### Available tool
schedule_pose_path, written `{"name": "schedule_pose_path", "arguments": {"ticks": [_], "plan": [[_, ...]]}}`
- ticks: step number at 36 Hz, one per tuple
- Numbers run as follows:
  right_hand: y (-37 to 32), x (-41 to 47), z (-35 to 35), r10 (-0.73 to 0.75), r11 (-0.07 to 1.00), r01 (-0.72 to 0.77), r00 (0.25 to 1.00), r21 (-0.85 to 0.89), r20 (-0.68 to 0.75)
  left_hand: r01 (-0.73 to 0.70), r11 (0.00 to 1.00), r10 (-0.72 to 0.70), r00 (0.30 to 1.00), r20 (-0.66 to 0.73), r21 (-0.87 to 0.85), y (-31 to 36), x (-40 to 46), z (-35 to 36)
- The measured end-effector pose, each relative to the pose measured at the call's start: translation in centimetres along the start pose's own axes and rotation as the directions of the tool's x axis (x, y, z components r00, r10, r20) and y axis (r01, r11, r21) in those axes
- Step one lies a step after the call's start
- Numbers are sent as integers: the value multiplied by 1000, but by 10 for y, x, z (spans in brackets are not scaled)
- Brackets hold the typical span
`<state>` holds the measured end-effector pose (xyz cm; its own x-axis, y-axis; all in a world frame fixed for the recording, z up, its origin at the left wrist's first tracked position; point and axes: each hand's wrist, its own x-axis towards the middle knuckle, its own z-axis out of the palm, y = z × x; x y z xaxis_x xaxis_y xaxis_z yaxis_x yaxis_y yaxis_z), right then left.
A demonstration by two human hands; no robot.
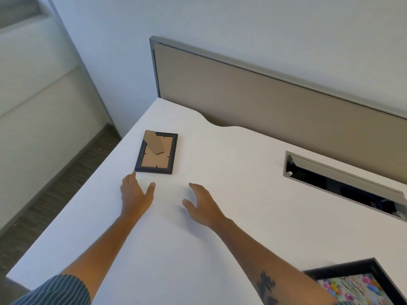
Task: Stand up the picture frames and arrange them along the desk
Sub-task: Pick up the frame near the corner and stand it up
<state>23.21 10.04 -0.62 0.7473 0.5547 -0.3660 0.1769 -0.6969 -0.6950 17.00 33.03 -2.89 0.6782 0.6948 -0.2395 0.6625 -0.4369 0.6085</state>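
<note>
White table (220, 216): small frame (156, 152) face-down, second frame (356, 285) flat; none standing. Left hand (134, 194), right hand (203, 204) grips wide, empty.

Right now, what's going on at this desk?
A person is reaching both bare hands toward a small dark picture frame lying face down on the white desk, its cardboard stand flipped up. The left hand is open, fingertips just short of the frame's near corner; the right hand hovers open beside it. Neither holds anything. A second frame with a birthday picture lies near the right forearm.
</note>
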Motion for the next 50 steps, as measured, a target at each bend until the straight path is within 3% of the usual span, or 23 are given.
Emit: {"name": "schedule_pose_path", "arguments": {"ticks": [4, 18, 25, 36, 42, 50], "plan": [[-21, 38, 6, 54, 997, -56, 997, 46, 49, 80, 995, -82, 996, -18, -66, 10, 30, -6], [-76, 97, 27, 168, 951, -169, 985, 257, 27, 130, 985, -133, 991, -19, -115, 22, 52, 5], [-83, 87, 18, 152, 927, -126, 987, 355, -48, 202, 904, -210, 977, 20, -377, 39, 43, -11], [-68, 48, -16, -57, 988, 86, 975, 127, -216, 184, 802, -205, 978, 27, -568, 71, 2, -52], [-58, 22, -27, -127, 991, 106, 917, -76, -379, 169, 804, -157, 985, 71, -570, 84, -43, -57], [-31, -21, -41, -382, 893, 185, 793, -410, -475, 136, 776, -119, 990, 69, -615, 93, -101, -60]]}}
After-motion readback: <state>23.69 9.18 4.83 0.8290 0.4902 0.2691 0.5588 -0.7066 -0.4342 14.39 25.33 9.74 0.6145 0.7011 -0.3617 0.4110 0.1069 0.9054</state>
